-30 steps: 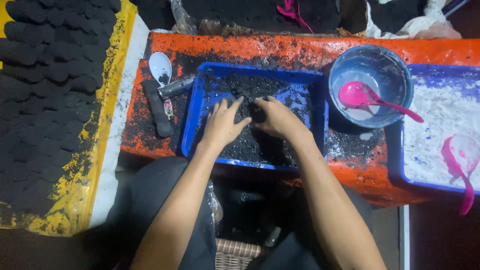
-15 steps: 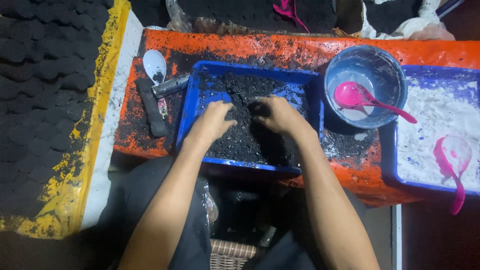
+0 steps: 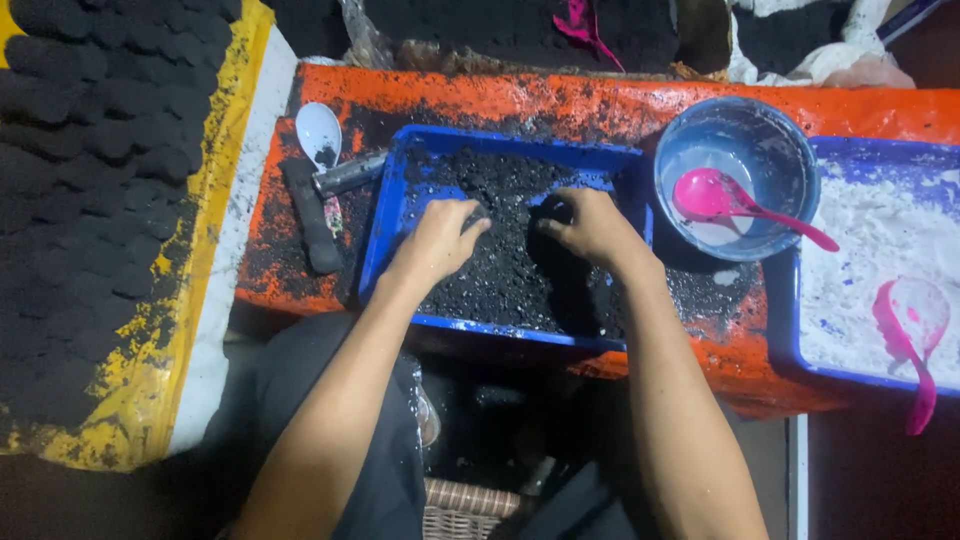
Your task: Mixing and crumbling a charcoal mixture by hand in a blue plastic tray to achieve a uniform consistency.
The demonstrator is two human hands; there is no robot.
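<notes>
Both hands are sitting in the blue tray [image 3: 385,240] of black crumbly mix [image 3: 500,270]. The left hand [image 3: 440,240] is loosely curled, fingers digging in. The right hand [image 3: 590,228] is cupping a dark clump [image 3: 553,212]. Farther back, a grey bowl [image 3: 790,150] is holding a pink spoon [image 3: 730,200].

Blue tray [image 3: 385,225], black mix [image 3: 500,270]
</notes>
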